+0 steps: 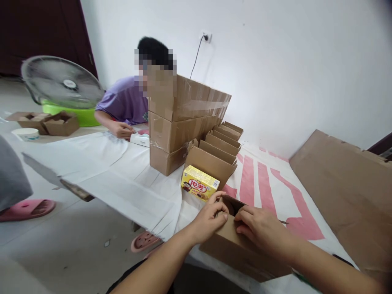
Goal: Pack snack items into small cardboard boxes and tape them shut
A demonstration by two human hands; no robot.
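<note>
In the head view a brown cardboard box [241,259] sits at the near edge of the cloth-covered table, its top partly open. My left hand [210,218] is closed on the left part of its top edge, fingers bent over a raised flap. From the other side my right hand [263,228] holds the flap, its fingers curled at the opening. The hands hide much of the opening, and I cannot see what lies inside. Just beyond my left hand stands a yellow printed snack carton [200,183], leaning by a row of open cardboard boxes [211,161].
Taped cardboard boxes [190,126] are stacked in a wall behind the open row. Left of them a person in a purple shirt [127,102] handles a small white item [140,139]. A large cardboard sheet [346,192] leans at right. A fan [65,83] stands at left.
</note>
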